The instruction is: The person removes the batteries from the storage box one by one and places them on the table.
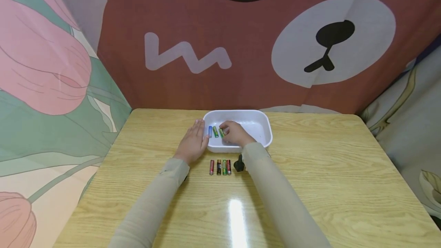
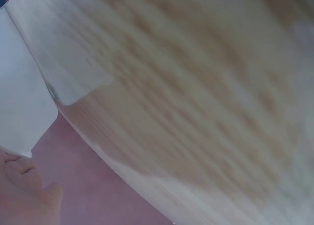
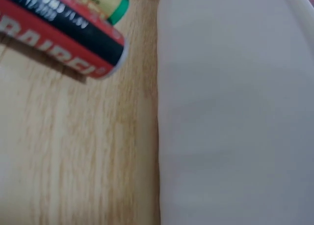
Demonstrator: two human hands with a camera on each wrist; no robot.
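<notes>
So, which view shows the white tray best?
The head view: nearly all of the white tray shows, rim and inside. The right wrist view has mainly an outer wall, close up; the left wrist view, apparently just a piece at left.

1. Head view: slim green cylindrical battery partly covered by the right hand, which pinches it.
2. White rectangular plastic tray: left wall partly obscured by the left hand; near rim partly by the right beige sleeve.
3. Small black object beside that sleeve: partly hidden, identity undetermined.
4. Left wrist view: light wooden tabletop blurred.
5. Right wrist view: red-and-black cylindrical battery cut off by the left edge, lettering incomplete; gold battery with green end cut off above.
</notes>
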